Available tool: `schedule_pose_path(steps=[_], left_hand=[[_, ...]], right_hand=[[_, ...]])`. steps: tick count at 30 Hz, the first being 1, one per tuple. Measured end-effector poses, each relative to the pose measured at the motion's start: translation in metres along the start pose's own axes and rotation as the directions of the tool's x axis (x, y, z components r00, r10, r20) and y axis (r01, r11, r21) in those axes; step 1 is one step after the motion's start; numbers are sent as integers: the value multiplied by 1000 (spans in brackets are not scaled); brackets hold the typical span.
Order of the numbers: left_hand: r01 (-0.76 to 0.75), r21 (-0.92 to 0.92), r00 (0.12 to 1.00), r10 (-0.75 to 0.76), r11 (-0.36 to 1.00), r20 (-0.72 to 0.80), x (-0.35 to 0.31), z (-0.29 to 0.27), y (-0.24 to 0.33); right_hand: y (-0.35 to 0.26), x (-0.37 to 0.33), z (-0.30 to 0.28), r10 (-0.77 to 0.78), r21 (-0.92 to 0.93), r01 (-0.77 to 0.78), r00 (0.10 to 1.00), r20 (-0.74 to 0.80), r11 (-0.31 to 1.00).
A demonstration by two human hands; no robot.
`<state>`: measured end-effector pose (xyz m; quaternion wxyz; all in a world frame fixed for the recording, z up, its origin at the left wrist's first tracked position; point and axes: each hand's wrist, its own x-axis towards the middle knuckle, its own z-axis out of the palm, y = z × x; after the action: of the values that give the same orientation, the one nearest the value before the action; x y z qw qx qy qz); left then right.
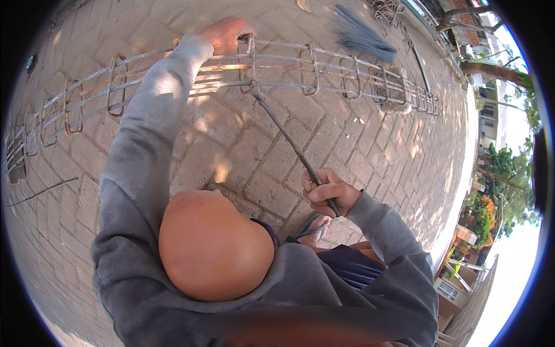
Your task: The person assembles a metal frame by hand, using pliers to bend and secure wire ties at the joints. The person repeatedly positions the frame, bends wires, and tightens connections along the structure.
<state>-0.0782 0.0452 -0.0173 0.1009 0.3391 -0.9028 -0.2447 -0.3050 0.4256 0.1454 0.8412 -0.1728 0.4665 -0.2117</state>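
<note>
A long cage of steel bars (329,68) with square stirrups runs across the paving in front of me. My left hand (224,36) reaches over to its far side. There its fingers close around the top of a rusty stirrup (252,61), partly hidden from view. A dark iron rod (286,134) is gripped in my right hand (329,194), in front of my body. The rod slants up and to the left, and its far end meets the near lower bar at the foot of that same stirrup.
A bundle of thin grey wires (361,36) lies beyond the cage, near some tangled wire (384,10). A block (396,89) sits at the cage's right part. A thin rod (43,192) lies at left. My bent knee (214,246) and sandalled foot (312,228) are close by.
</note>
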Motion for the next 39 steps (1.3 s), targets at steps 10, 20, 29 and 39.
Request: schedule_pose_path(steps=[10, 20, 29, 39], left_hand=[[5, 56, 997, -1, 998, -75, -20, -38, 48], [-225, -843, 646, -573, 488, -504, -177, 39, 185], [35, -961, 984, -160, -274, 81, -186, 99, 192], [42, -733, 996, 85, -678, -22, -230, 102, 168]], right_hand=[[8, 22, -19, 106, -257, -67, 984, 142, 964], [39, 39, -16, -134, 434, -24, 935, 329, 901], [35, 26, 19, 216, -135, -176, 886, 411, 975], [27, 38, 25, 454, -521, -188, 770, 448, 833]])
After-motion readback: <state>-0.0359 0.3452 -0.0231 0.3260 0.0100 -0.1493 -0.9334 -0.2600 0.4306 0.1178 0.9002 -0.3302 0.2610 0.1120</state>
